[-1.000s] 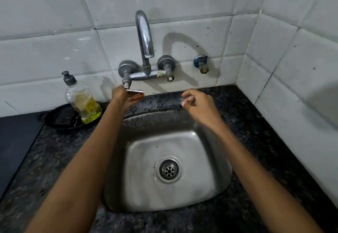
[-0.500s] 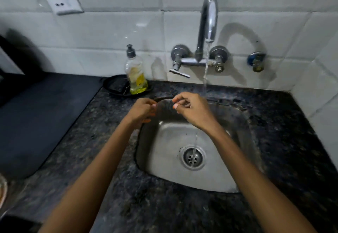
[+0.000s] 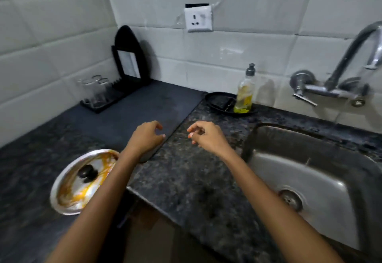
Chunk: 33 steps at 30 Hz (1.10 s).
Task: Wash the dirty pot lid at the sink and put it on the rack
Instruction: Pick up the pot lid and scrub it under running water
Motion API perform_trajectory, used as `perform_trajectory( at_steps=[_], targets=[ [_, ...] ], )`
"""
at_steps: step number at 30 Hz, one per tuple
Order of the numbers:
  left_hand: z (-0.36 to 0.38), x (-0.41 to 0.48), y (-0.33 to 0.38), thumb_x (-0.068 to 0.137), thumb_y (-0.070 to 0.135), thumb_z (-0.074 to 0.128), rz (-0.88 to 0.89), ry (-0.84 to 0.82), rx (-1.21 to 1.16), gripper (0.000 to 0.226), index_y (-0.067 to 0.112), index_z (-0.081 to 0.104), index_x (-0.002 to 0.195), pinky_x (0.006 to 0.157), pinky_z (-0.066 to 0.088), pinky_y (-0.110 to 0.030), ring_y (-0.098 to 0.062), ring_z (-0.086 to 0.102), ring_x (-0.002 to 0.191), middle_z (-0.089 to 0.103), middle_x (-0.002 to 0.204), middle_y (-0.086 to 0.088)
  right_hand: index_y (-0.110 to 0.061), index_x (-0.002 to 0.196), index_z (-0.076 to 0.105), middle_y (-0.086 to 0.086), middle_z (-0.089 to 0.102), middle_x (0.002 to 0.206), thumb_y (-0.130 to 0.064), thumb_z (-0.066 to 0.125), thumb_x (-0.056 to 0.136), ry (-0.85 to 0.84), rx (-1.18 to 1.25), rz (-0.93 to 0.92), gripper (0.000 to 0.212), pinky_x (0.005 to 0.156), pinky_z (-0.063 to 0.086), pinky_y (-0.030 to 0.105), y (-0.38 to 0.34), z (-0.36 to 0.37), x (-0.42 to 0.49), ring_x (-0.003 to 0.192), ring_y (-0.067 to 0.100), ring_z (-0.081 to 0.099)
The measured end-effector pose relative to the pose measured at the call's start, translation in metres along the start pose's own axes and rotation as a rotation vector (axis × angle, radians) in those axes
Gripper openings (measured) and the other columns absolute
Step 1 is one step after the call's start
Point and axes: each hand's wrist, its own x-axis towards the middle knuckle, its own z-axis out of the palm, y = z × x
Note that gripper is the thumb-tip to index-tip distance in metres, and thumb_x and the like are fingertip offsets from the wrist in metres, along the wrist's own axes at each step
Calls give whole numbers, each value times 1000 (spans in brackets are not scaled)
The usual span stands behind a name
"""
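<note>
A dark speckled stone desk (image 3: 186, 180) runs along a white tiled wall. At the far left, a black dish rack (image 3: 115, 89) stands against the tiles with clear glasses (image 3: 95, 89) set in it. At the near left, a round metal pot lid (image 3: 82, 182) lies flat on the desk, knob up, smeared with orange-yellow sauce; the person's left forearm crosses over its right edge. The left hand (image 3: 146, 136) hovers above a dark mat (image 3: 144, 105), fingers loosely curled and holding nothing. Just to its right, the right hand (image 3: 206, 136) hovers over the stone, fingers also loosely curled and empty. The two hands are close together but apart. On the wall above them is a white power socket (image 3: 198, 19). Farther right, a pump bottle of yellow dish soap (image 3: 245, 93) stands on a black tray (image 3: 219, 101). At the right, a steel sink (image 3: 314, 182) sits under a wall tap (image 3: 339, 74), well apart from the lid.
</note>
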Motion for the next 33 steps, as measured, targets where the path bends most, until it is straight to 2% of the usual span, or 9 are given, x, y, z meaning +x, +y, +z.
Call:
perform_trajectory(
  at_steps=[4,7,11,14,17,20,24,28,33],
  targets=[
    [-18,-3,-95,80,29,61,-141,-12,202,45,8,55,120,96,42,-40,-38,50,118,54,125,-21,-11,92,66,12,70,83,-9,58,83,-79,34,-12,13,68,51,29,-28,70,10,77,24,69],
    [-22,-9,-156,82,35,57,-259,-72,311,47,11,53,121,97,42,-41,-40,49,120,50,128,-23,-12,89,66,6,66,74,-10,59,82,-109,34,-6,11,67,51,30,-44,121,18,78,24,70],
    [-9,-16,-204,82,45,54,-231,-90,492,51,14,55,122,97,43,-39,-34,52,119,54,130,-17,-11,91,66,9,67,74,-10,60,82,-150,22,27,11,59,45,17,-54,163,21,77,24,70],
    [-7,-14,-225,82,39,56,-263,-6,407,48,13,51,123,91,45,-42,-38,52,115,49,126,-20,-9,92,67,12,69,77,-9,60,82,-174,2,36,12,54,42,11,-60,180,22,74,21,68],
    [-8,-14,-239,74,32,59,-220,44,262,42,11,59,110,83,52,-42,-36,60,103,63,114,-19,-11,90,65,16,70,80,-8,59,83,-214,13,45,10,53,45,18,-61,187,24,76,23,68],
    [-7,-23,-243,68,32,59,-168,118,164,34,8,65,91,71,50,-39,-36,63,92,69,101,-18,-12,89,64,13,71,82,-6,57,84,-207,44,61,10,53,47,20,-61,188,25,71,21,66],
    [-20,-25,-233,61,35,62,-136,220,133,34,11,65,85,69,47,-37,-35,63,87,68,98,-17,-18,78,62,12,66,77,-3,57,83,-150,113,94,16,54,47,24,-51,185,26,62,16,61],
    [-36,-18,-187,62,38,61,-38,323,45,34,13,70,82,69,46,-35,-34,63,84,69,87,-17,-9,92,63,15,67,87,-2,53,85,-33,131,155,13,53,47,25,-34,159,19,62,14,60],
    [-22,-10,-88,71,34,64,-49,240,-443,25,19,75,88,84,49,-26,-16,68,92,76,87,-2,-11,93,66,18,71,93,-5,58,83,177,105,202,14,77,54,42,-7,84,5,82,27,66]
  ],
)
